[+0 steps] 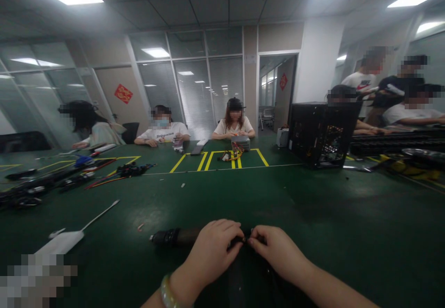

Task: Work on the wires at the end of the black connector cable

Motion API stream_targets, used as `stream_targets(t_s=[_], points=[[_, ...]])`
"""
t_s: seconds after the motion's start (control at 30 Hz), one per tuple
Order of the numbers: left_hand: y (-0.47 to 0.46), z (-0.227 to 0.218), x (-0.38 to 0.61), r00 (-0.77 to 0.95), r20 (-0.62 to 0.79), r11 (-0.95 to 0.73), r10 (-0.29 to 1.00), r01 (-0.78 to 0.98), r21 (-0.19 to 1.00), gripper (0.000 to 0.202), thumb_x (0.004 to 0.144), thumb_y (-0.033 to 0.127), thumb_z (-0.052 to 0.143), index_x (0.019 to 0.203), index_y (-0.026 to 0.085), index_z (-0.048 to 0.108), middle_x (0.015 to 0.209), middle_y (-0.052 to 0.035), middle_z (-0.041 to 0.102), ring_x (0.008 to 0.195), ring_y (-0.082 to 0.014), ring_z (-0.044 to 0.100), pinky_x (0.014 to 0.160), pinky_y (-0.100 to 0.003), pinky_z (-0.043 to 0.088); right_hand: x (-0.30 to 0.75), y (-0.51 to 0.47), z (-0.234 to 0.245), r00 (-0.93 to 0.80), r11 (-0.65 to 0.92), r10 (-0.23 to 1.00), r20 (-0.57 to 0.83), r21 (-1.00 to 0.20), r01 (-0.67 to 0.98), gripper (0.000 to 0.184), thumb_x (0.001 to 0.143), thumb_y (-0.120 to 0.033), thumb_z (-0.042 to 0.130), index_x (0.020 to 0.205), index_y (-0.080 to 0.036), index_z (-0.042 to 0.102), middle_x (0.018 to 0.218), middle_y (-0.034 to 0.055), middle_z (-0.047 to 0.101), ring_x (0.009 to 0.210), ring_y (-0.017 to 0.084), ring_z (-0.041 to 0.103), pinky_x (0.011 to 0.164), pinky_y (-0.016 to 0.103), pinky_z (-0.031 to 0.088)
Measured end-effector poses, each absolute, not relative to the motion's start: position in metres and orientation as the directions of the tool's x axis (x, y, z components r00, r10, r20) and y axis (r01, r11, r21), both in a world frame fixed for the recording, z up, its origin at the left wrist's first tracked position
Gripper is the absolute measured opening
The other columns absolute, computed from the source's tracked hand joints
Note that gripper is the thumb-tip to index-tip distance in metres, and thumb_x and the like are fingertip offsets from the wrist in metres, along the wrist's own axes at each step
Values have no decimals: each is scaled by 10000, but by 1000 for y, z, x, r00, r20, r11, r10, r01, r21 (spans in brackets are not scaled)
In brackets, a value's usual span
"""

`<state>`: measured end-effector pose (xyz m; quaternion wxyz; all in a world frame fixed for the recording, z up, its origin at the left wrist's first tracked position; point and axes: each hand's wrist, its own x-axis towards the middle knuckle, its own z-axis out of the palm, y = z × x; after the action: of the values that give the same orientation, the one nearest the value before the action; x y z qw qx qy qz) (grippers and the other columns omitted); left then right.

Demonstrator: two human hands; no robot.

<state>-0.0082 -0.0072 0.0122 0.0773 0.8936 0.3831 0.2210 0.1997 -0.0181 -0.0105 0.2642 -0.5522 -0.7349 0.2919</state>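
Low in the middle, my left hand [219, 243] and my right hand [278, 248] meet with fingertips pinched. Between them is a small dark part [245, 239] that is mostly hidden and too small to name. A dark cylindrical tool [174, 237], which looks like an electric screwdriver, lies on the green table [194, 201] with its narrow tip pointing left. My left hand covers its right end, so I cannot tell whether the small part belongs to it. On my left wrist is a pale bangle [167, 292].
At left lie a white flat thing with a thin rod [66, 241] and dark cables [128, 170]. A black computer case [323, 134] stands at the right. Across the table, a person sits behind a grey power supply [240, 143]. Other people sit or stand around.
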Motion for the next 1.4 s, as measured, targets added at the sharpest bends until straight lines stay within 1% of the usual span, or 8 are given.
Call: stream_targets(t_s=[0.1,0.3,0.67,0.8,0.87,1.07,1.2,1.4], points=[[-6,12,-8,604,343,-694,719,651,308,163,829,207,635,984,258,620,1105,4,640,1047,-191,572,943,-344,417,200,-18,-12,-259,232,963,77,-724,650,159,868,-298,557,786,-216,664,746,-24,668,689,137,584,588,215,331],[-6,13,-3,611,309,-684,729,667,293,103,846,205,611,940,247,613,975,9,620,893,-167,581,794,-283,439,200,-17,-14,-251,217,966,64,-726,653,178,873,-308,555,775,-214,669,708,-24,660,647,129,578,563,215,319],[-5,10,-2,614,311,-687,726,669,283,107,830,198,610,929,240,602,952,10,608,894,-173,565,797,-299,422,200,-17,-13,-249,248,963,101,-690,680,154,865,-299,558,789,-217,665,745,-12,667,691,141,583,579,211,337],[-7,13,-2,633,312,-706,708,653,274,194,798,128,572,953,240,604,970,0,618,911,-186,563,835,-324,416,200,-18,-11,-252,243,964,88,-684,688,151,863,-297,564,792,-218,670,755,-12,672,697,142,588,587,213,340],[-7,13,-2,619,311,-692,721,664,283,222,789,131,577,983,238,595,979,-3,621,911,-189,562,832,-329,418,200,-19,-9,-255,232,965,69,-685,691,154,866,-301,562,799,-218,674,758,-12,674,695,142,590,583,214,338],[-4,10,-2,610,283,-672,740,684,283,126,826,208,608,948,232,588,957,5,622,897,-186,561,812,-320,414,201,-20,-5,-259,229,964,60,-677,700,146,867,-287,566,809,-214,678,765,-12,679,706,142,593,588,219,334],[-3,9,-2,596,274,-655,755,700,283,131,838,218,615,964,236,588,960,10,623,897,-179,561,803,-308,412,200,-19,-6,-256,227,965,59,-677,700,145,872,-284,561,811,-216,673,754,-15,677,688,138,589,583,220,328],[-3,9,0,603,274,-661,750,700,270,59,845,211,623,900,226,607,929,13,629,894,-174,558,808,-307,407,199,-18,-11,-233,224,969,78,-675,703,149,870,-302,561,815,-212,666,773,-6,677,704,148,583,584,217,329]])
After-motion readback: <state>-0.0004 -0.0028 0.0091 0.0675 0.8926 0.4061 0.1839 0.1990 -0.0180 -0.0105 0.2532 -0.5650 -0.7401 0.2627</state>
